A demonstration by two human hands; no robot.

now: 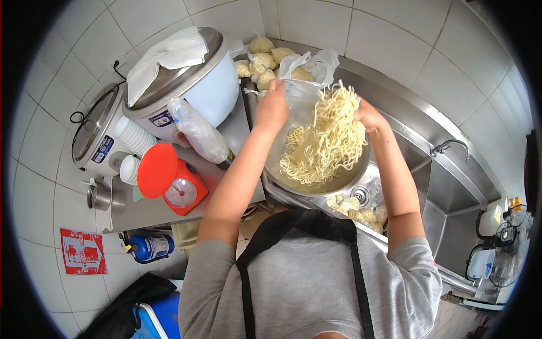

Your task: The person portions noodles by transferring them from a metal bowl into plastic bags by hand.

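Observation:
My right hand [370, 117] is closed on a big clump of pale yellow noodles [337, 116], raised over a wide metal bowl [333, 192]. Strands hang from it down to more noodles [302, 161] lying in the bowl. On the bowl's far left side, my left hand [273, 107] grips a clear plastic bag [302, 100], its fingers bent around the edge. Part of the bag hangs inside the bowl. Behind it are a crumpled white plastic bag [324, 61] and several tied bags of noodles [262, 63].
The bowl rests over a steel sink [446, 186] with a faucet [451, 148]; several noodle bundles [370, 214] lie near the drain [359, 196]. On the left counter are a red scale [183, 192], large rice cookers [212, 90], stacked cups [135, 135] and a bagged roll [197, 133].

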